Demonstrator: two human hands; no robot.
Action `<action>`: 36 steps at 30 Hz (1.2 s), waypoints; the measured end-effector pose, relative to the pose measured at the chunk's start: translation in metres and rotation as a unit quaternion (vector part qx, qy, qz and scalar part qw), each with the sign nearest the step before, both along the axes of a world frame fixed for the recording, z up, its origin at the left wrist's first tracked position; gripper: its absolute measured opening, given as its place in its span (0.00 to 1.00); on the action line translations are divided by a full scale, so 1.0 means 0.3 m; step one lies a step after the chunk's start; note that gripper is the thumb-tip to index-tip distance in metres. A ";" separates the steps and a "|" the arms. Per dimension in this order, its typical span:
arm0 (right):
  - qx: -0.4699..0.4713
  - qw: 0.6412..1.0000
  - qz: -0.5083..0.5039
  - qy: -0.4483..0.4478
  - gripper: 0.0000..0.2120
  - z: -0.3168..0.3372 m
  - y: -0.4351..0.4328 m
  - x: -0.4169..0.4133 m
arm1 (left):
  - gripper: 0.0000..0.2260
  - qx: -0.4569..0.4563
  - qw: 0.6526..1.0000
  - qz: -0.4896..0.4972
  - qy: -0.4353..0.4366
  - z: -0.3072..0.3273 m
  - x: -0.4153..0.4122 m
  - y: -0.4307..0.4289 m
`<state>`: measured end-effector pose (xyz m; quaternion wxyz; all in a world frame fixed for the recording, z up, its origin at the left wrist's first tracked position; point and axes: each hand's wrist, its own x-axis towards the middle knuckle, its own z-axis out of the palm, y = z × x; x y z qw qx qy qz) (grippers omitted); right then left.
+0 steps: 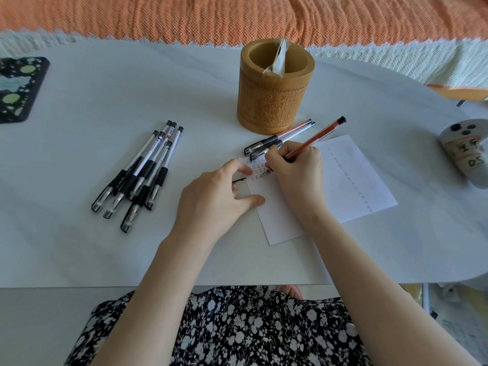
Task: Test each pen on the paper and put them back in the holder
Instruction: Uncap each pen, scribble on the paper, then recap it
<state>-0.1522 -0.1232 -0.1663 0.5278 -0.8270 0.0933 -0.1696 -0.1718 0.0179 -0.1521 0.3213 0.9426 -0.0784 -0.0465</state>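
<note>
My right hand (295,167) grips a red pen (320,134), its tip touching the white paper (346,180) near rows of small marks at the sheet's upper left. My left hand (214,196) presses on the paper's left edge and holds a small dark pen cap under the fingers. Two capped pens (280,138) lie just behind the paper, in front of the carved bamboo holder (274,93), which contains only a plastic wrapper. Several capped black pens (142,170) lie in a pile to the left.
A dark patterned case (18,88) lies at the far left of the white table. A grey controller-like device with labels (467,149) sits at the right edge. An orange blanket (237,14) stretches behind the table.
</note>
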 end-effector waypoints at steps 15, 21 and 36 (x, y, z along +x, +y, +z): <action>0.010 1.000 -0.004 -0.007 0.16 0.005 0.003 -0.001 | 0.18 -0.002 1.000 0.005 -0.010 0.009 -0.004 -0.004; 0.010 1.000 -0.007 -0.001 0.17 0.004 0.002 0.001 | 0.18 0.001 1.000 0.005 -0.006 0.015 -0.005 -0.005; 0.329 0.940 0.082 0.030 0.21 0.092 -0.047 -0.013 | 0.11 -0.232 0.967 -0.062 0.086 0.019 -0.015 -0.008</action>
